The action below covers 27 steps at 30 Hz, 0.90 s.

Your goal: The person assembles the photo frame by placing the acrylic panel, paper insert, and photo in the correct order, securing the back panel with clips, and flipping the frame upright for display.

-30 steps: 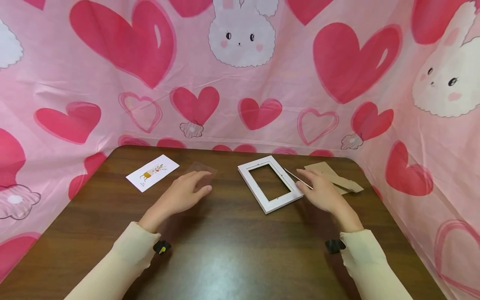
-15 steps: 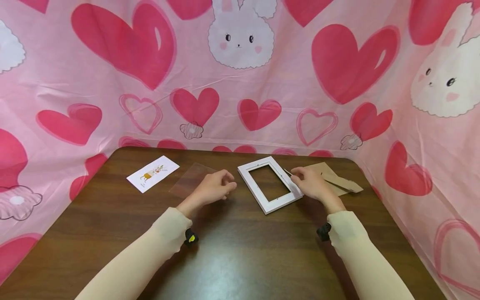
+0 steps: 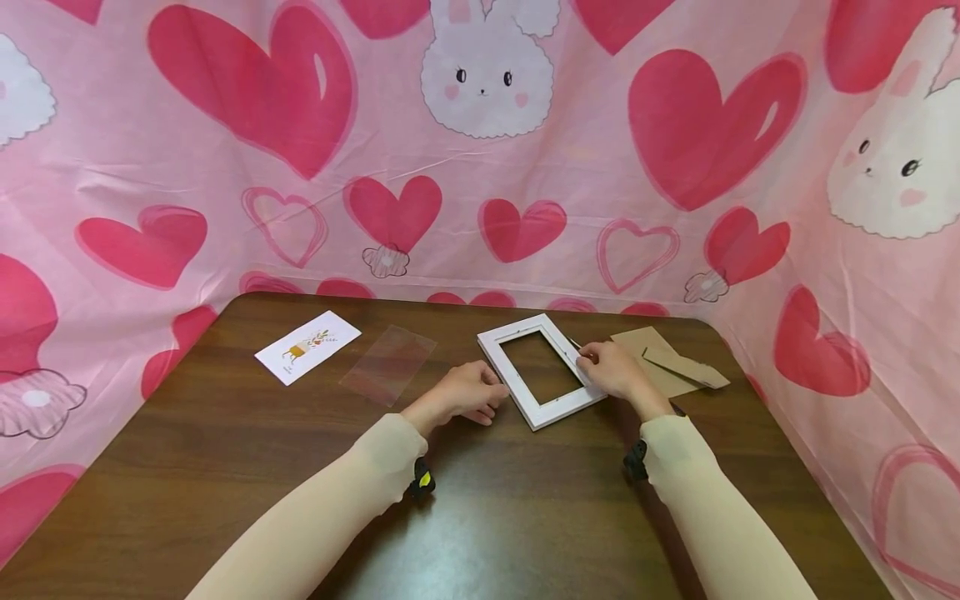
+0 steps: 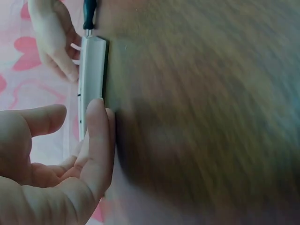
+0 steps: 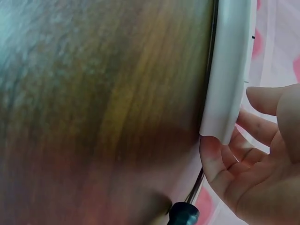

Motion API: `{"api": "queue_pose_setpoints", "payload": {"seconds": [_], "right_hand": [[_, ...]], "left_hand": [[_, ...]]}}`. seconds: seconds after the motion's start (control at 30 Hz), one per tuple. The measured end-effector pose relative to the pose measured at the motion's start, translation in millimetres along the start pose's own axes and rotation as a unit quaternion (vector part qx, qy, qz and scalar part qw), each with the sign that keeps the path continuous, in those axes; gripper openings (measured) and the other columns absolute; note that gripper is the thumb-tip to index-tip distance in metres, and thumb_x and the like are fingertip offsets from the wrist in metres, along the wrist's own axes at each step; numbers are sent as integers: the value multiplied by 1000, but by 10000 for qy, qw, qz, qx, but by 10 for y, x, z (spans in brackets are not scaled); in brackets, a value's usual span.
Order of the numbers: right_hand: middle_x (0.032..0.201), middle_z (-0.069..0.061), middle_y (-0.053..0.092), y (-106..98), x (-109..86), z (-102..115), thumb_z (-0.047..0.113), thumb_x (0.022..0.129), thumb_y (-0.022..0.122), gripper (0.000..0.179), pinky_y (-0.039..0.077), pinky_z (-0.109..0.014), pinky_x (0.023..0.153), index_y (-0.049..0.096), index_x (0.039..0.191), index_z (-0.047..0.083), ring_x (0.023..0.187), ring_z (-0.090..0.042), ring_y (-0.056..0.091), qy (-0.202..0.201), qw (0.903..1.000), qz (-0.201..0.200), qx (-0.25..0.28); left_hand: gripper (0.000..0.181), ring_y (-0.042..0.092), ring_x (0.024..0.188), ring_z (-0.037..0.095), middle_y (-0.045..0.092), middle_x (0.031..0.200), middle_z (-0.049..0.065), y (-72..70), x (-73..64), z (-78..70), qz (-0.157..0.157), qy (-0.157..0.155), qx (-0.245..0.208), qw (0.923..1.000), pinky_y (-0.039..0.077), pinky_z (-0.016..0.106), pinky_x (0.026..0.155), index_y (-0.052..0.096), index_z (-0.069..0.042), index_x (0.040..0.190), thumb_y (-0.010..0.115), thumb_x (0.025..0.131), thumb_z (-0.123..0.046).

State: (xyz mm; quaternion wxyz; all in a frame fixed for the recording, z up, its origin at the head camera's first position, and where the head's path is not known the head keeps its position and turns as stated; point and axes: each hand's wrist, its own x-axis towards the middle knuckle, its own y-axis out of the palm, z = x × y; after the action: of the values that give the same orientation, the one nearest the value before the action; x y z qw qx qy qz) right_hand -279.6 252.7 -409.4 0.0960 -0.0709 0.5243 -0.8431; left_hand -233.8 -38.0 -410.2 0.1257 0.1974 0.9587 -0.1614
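A white picture frame point(image 3: 562, 407) lies on the wooden table, its opening showing bare wood. My left hand point(image 3: 471, 390) is at its left edge; in the left wrist view the fingers point(image 4: 98, 136) reach the frame's side and the thumb stands apart. On the opposite edge is my right hand point(image 3: 617, 367). The right wrist view shows its fingers point(image 5: 213, 157) against the frame's side, with the thumb raised away from it. A screwdriver with a dark handle point(image 5: 183, 213) lies alongside the frame, mostly hidden by the right hand in the head view.
On the left lie a white card with a printed drawing point(image 3: 307, 346) and a clear plastic sheet point(image 3: 390, 362). A brown backing board point(image 3: 641, 340) with its stand leg point(image 3: 682, 367) is at the right. A pink heart-patterned cloth point(image 3: 450, 158) borders the table point(image 3: 487, 508).
The left hand has moved right from over the clear sheet to the frame's left edge, uncovering the sheet. The right hand has shifted slightly left onto the frame's right edge.
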Motion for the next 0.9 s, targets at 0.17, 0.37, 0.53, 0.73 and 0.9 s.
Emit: {"api": "queue_pose_setpoints", "payload": {"seconds": [0.17,0.37,0.53,0.73,0.9], "right_hand": [[108,-23,72,23,1,-16,20,104,65,32,53,-56,94,70,120,-7,100,-38,65,-53,10000,-37,29],[99,-17,68,27,3,-29,22,105,64,30,49,-46,82,69,122,-3,90,-32,59,148,9997,51,176],[94,-15,65,16,-6,-1,22,105,66,29,48,-41,80,68,121,-2,88,-30,58,245,9991,138,316],[98,-16,67,22,-17,69,23,104,67,27,49,-44,84,68,117,0,93,-32,59,436,9975,304,476],[105,-17,68,62,-19,120,25,104,68,24,49,-44,84,67,113,3,96,-33,60,605,9963,413,443]], "left_hand": [[19,67,65,16,73,93,19,94,44,-18,99,-56,-16,9999,64,28,62,57,-2,107,70,101,-14],[19,64,59,13,72,86,16,146,85,-39,119,-42,98,9999,63,27,59,56,-2,103,71,101,-15],[19,64,56,13,71,83,16,151,105,-32,36,-69,1,10000,62,26,58,54,-2,100,71,100,-12],[20,64,54,12,69,82,16,121,116,-14,-55,-102,-63,9999,62,26,56,53,-1,99,70,98,-9],[18,63,53,13,66,79,14,85,114,15,-37,-197,-116,9997,61,25,54,53,0,101,68,100,-8]]}}
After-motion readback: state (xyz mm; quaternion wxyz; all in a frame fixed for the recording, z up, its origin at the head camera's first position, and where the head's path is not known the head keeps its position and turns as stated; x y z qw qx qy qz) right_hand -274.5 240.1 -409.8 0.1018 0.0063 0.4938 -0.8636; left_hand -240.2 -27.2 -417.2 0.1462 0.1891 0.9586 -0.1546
